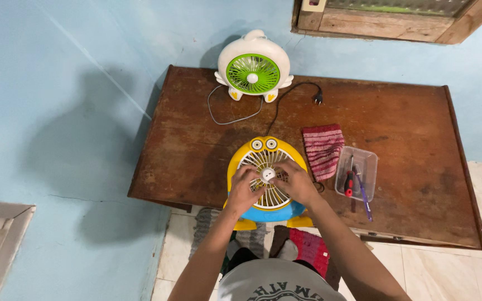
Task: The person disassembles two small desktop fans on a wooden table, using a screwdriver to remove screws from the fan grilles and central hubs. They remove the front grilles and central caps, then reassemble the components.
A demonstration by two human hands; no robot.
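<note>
1. The left hand [245, 188] and right hand [298, 181] rest on the white grille of the yellow fan [267, 181], fingers curled at its centre hub.
2. The fan stands at the near edge of the table [196, 139].
3. A striped cloth [323, 149] and a clear tray [356, 173] with tools lie to the right.
4. A white fan [254, 67] stands at the far edge.

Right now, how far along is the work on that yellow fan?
Early, it seems. Both hands, left hand and right hand, rest on the front grille of the yellow fan, which is still on. The screwdriver lies unused in its plastic tray. The white and green fan stands untouched, unplugged.
</note>
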